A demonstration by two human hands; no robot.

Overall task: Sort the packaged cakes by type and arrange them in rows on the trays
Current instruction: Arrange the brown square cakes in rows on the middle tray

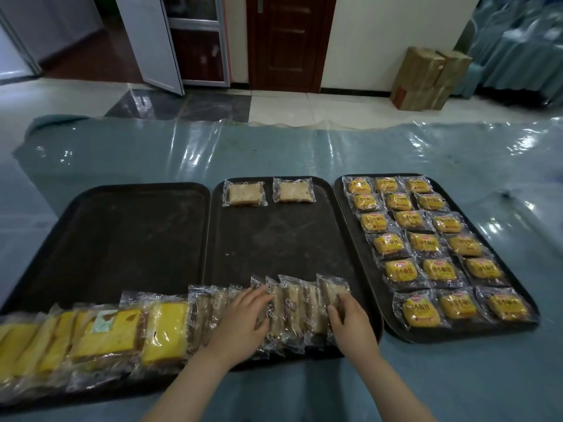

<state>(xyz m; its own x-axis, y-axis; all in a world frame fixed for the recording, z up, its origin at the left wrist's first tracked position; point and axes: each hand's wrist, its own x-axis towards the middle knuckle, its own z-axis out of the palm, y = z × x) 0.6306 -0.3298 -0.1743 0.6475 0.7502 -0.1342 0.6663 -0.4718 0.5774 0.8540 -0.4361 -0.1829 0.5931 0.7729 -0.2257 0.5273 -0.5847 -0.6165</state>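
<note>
Three dark trays lie side by side. The right tray (341, 208) holds several yellow-wrapped small breads (438, 269) in rows of three. Two brown packaged cakes (245, 194) lie flat at the far end of the middle tray (274, 239). Along its near edge several brown cakes in clear wrappers (292, 309) stand on edge in a row. My left hand (243, 318) rests on that row with its fingers spread over the packets. My right hand (345, 318) grips the rightmost packet (332, 289). Yellow sponge cakes (106, 333) lean in a row across the front of the left tray (128, 233).
The trays sit on a table covered in blue cloth under clear plastic (274, 147). Beyond the table are a tiled floor, a brown door (289, 41), an open glass door (170, 41) and stacked cardboard boxes (426, 77) by the wall.
</note>
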